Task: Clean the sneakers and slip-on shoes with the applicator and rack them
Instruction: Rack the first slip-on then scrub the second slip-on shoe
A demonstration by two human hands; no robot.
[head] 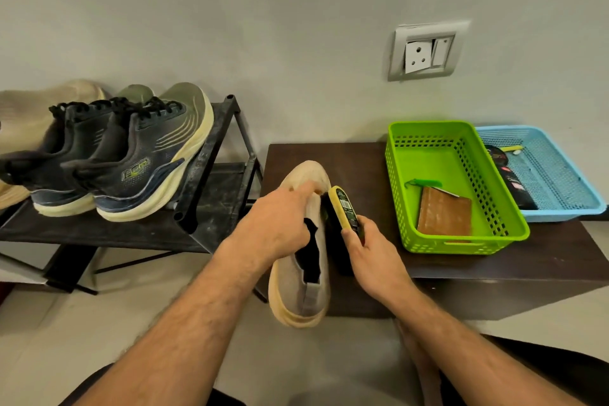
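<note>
My left hand point(278, 222) grips a beige slip-on shoe point(301, 287) from above, fingers curled over its upper, holding it toe-away over the front edge of the dark table point(543, 260). My right hand point(369, 250) holds the yellow-and-black applicator point(344, 208) against the shoe's right side. Two dark sneakers point(131, 155) with pale soles stand on the black rack point(211, 155) at the left. Another beige slip-on point(29, 112) lies behind them at the far left, partly hidden.
A green basket point(428, 142) with a brown block and a green item stands on the table's right half. A blue basket point(560, 175) with dark tins sits beyond it. A wall socket point(426, 51) is above. Pale floor lies below the rack.
</note>
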